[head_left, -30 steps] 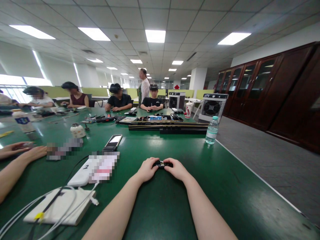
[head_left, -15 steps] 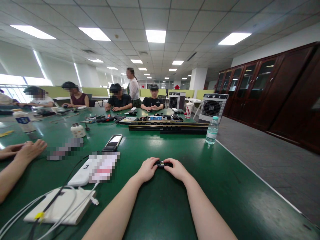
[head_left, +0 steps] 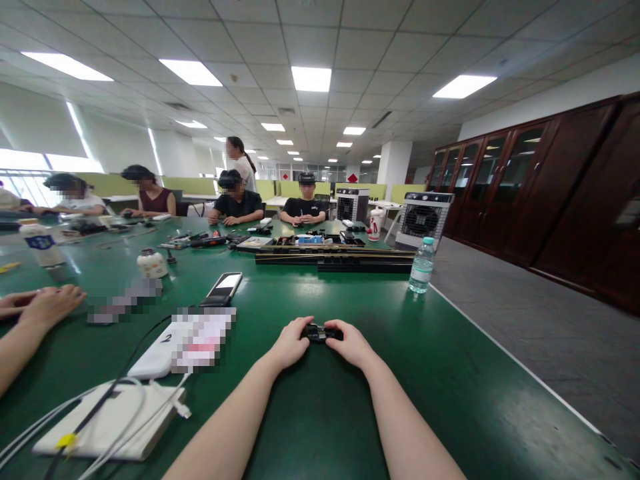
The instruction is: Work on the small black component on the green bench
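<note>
A small black device (head_left: 317,333) with a pale, metallic-looking part in its middle is held low over the green table; whether it touches the surface I cannot tell. My left hand (head_left: 291,343) grips its left end, thumb on the near side and fingers curled over the far side. At the other end my right hand (head_left: 352,343) holds it the same way. Its exact kind is too small to make out, and both ends are partly covered by my fingers.
On the green table (head_left: 320,293), left of me, lie a white power bank (head_left: 155,350), a phone-like device (head_left: 223,289), a white box (head_left: 110,420) and cables. A water bottle (head_left: 421,267) stands right. Black rails (head_left: 335,259) lie ahead. A co-worker's hands (head_left: 47,308) rest left.
The black device now shows more between my hands, still held at both ends. The view has shifted slightly. In the background, a standing person has moved left.
</note>
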Demonstrator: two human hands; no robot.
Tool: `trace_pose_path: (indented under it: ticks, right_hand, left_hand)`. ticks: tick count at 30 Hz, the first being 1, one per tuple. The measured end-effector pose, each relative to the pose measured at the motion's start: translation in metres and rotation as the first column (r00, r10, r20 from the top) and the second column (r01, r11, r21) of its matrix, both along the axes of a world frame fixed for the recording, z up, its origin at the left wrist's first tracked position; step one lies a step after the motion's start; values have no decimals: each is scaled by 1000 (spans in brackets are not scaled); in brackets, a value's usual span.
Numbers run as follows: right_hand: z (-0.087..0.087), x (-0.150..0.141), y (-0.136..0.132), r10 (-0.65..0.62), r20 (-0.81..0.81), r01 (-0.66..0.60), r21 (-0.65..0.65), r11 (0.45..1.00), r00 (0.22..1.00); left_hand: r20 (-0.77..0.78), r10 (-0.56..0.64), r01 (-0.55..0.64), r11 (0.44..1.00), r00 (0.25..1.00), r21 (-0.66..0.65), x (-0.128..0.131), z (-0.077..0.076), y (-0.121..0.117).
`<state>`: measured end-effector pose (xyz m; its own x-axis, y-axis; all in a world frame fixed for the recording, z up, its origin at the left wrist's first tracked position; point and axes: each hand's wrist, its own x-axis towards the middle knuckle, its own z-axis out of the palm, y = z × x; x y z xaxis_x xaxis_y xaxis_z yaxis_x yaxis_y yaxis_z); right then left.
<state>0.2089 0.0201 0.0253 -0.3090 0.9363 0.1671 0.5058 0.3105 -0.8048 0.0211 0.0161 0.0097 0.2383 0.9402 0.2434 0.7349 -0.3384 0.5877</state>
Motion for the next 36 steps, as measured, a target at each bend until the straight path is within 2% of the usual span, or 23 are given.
trace_pose_path:
  ticks: [17,25,32,36]
  right_hand:
    - [-9,0,6,24,-45,-23,18,1000,999]
    - [-10,-2,6,18,-35,-17,28,999,999]
    - [-11,-2,7,17,-36,-16,33,999,999]
    - [-8,-3,6,16,-23,-15,37,999,1000]
  left_hand:
    - [-60,-43,49,994,997,103,-3,-2,-2]
    - [-60,-39,43,997,997,69,-4,-2,-2]
    - [-26,-45,48,994,999,99,-5,-3,-2]
    - [-93,-51,60,994,994,96,-5,0,-4]
